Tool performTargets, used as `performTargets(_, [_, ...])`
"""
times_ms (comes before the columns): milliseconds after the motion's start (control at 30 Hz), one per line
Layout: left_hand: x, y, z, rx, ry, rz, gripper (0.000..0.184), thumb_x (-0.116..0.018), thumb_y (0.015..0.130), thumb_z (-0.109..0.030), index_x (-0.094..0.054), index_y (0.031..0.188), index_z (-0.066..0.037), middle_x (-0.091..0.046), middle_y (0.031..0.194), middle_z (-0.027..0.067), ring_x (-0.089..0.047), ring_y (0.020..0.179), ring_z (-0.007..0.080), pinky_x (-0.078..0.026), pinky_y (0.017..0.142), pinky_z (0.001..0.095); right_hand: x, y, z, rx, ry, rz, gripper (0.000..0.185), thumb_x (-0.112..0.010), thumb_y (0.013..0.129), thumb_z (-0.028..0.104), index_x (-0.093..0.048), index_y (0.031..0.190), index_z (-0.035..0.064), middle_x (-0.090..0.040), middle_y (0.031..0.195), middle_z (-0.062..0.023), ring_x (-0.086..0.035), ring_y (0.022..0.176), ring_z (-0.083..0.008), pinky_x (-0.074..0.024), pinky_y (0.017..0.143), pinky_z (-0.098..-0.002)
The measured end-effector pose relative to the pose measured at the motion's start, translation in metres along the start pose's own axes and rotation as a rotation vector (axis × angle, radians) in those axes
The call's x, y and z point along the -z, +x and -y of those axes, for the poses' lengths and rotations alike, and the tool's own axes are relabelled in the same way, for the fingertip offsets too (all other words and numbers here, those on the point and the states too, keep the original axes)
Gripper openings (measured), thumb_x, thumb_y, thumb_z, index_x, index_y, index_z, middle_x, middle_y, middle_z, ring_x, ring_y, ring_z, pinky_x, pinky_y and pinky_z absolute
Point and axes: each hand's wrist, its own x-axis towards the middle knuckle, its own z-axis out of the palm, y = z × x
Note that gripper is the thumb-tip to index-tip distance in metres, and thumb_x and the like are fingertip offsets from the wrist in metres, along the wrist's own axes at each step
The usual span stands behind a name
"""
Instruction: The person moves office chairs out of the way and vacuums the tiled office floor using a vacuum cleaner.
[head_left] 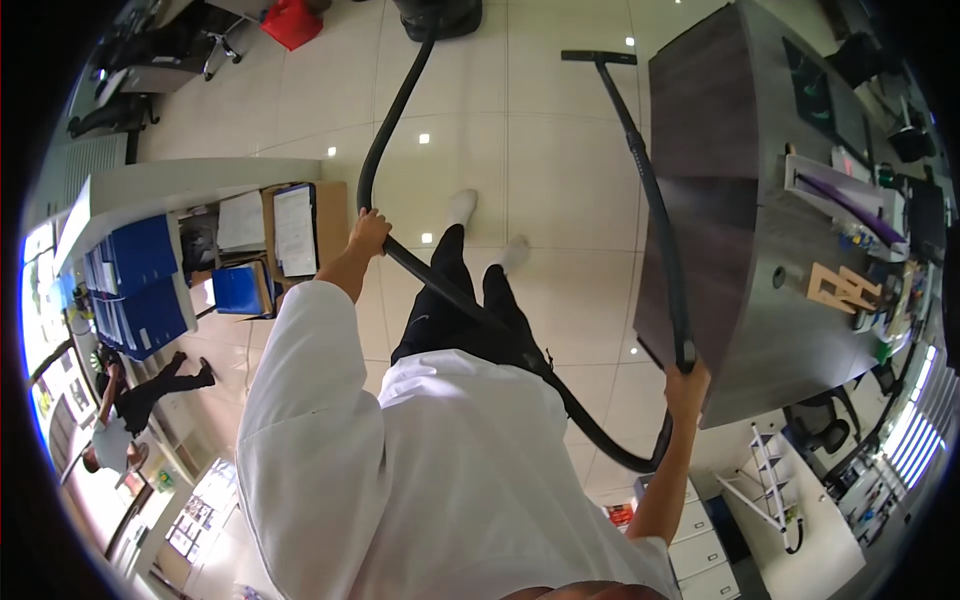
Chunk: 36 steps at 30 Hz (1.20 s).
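Note:
My left hand (371, 232) is closed around the black vacuum hose (378, 150), which runs up to the vacuum cleaner (440, 18) at the top of the view. From there the hose sags across my legs and loops round to my right side. My right hand (686, 388) grips the upper end of the black vacuum wand (657, 205), where the hose joins it. The wand stretches away from me along the desk's side. Its flat floor head (598, 57) rests on the tiles.
A dark wood desk (700, 200) stands close on my right, with a wooden stand (843, 288) and papers on top. On my left are shelves with blue binders (140, 285) and folders. A red bag (291, 24) lies farther off. Another person (130, 415) is at the far left.

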Motion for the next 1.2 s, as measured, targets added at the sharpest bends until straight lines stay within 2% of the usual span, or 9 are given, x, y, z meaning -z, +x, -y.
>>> performTargets(200, [-0.053,-0.083,-0.024,0.084,-0.144,0.077,0.05,-0.097,0.059,-0.043,-0.081,0.098,-0.017,-0.078,0.099,0.0102,-0.073,0.104,0.0331,-0.053,0.1,0.0542,-0.045,0.038,-0.033,0.001,-0.131,0.124,0.024,-0.068,0.076,0.008,-0.064,0.094,-0.008,-0.058,0.066,-0.0236,-0.06,0.061,-0.0416,-0.0489,0.063,-0.049])
performTargets(333, [-0.104,-0.132,-0.028,0.128,-0.2,0.224,0.044,-0.093,0.063,-0.047,-0.082,0.093,-0.016,-0.079,0.092,0.0104,-0.076,0.094,0.0307,-0.059,0.082,0.0448,-0.054,0.004,-0.041,0.046,-0.093,0.085,0.02,-0.066,0.076,0.006,-0.063,0.091,-0.0072,-0.058,0.065,-0.0224,-0.06,0.058,-0.039,-0.0485,0.06,-0.0478])
performTargets(500, [-0.127,-0.18,-0.036,0.187,-0.386,0.37,0.047,-0.089,0.07,-0.052,-0.081,0.101,-0.017,-0.079,0.1,0.0116,-0.075,0.1,0.0311,-0.06,0.088,0.0424,-0.05,-0.05,-0.021,-0.222,-0.014,0.254,0.015,-0.064,0.075,0.006,-0.061,0.086,-0.0048,-0.055,0.06,-0.0186,-0.055,0.051,-0.0327,-0.0464,0.055,-0.045])
performTargets(533, [-0.131,-0.185,-0.036,0.208,-0.456,0.365,0.048,-0.089,0.071,-0.052,-0.081,0.102,-0.016,-0.078,0.1,0.0125,-0.075,0.101,0.0318,-0.059,0.089,0.0432,-0.056,-0.063,-0.01,-0.231,0.03,0.25,0.016,-0.063,0.076,0.006,-0.063,0.088,-0.0048,-0.052,0.059,-0.011,-0.052,0.05,-0.0213,-0.0445,0.051,-0.0435])
performTargets(633, [-0.174,-0.168,-0.021,0.248,-0.58,0.282,0.055,-0.093,0.068,-0.05,-0.076,0.101,-0.01,-0.077,0.101,0.0169,-0.074,0.102,0.0354,-0.058,0.09,0.0477,-0.085,-0.068,0.008,-0.2,-0.05,0.257,0.019,-0.067,0.075,0.011,-0.06,0.084,-0.0044,-0.057,0.062,-0.0215,-0.06,0.055,-0.037,-0.0487,0.058,-0.0463])
performTargets(700, [-0.208,-0.139,-0.003,0.193,-0.652,0.207,0.066,-0.098,0.063,-0.028,-0.064,0.116,-0.008,-0.072,0.108,0.0221,-0.07,0.11,0.0408,-0.057,0.093,0.0486,-0.101,-0.047,0.024,-0.08,-0.115,0.216,0.022,-0.068,0.076,0.012,-0.061,0.087,-0.0054,-0.059,0.064,-0.0247,-0.064,0.061,-0.0436,-0.0501,0.06,-0.0487])
performTargets(833, [-0.154,-0.082,0.003,0.1,-0.691,0.112,0.066,-0.067,0.08,0.002,-0.052,0.143,-0.009,-0.058,0.139,0.0271,-0.059,0.128,0.0448,-0.051,0.107,0.0491,-0.153,0.019,0.063,0.159,-0.263,0.058,0.027,-0.072,0.082,0.017,-0.067,0.099,-0.0041,-0.07,0.083,-0.0277,-0.069,0.08,-0.0481,-0.0543,0.07,-0.0533])
performTargets(1033, [-0.035,-0.041,-0.047,-0.07,-0.878,-0.282,0.059,-0.062,0.078,-0.002,-0.058,0.136,-0.01,-0.064,0.131,0.0215,-0.061,0.123,0.0427,-0.052,0.103,0.0493,-0.226,0.069,0.139,0.044,-0.239,0.064,0.028,-0.073,0.087,0.023,-0.069,0.106,0.0016,-0.074,0.091,-0.0255,-0.072,0.091,-0.0461,-0.057,0.081,-0.0548])
performTargets(1200, [-0.002,-0.048,-0.097,-0.172,-0.872,-0.251,0.05,-0.065,0.083,-0.008,-0.061,0.132,-0.009,-0.068,0.128,0.0186,-0.065,0.119,0.0394,-0.053,0.101,0.0477,-0.287,0.058,0.126,0.001,-0.21,0.106,0.029,-0.07,0.089,0.022,-0.068,0.11,0.0013,-0.075,0.094,-0.0243,-0.073,0.091,-0.0457,-0.0589,0.082,-0.0536])
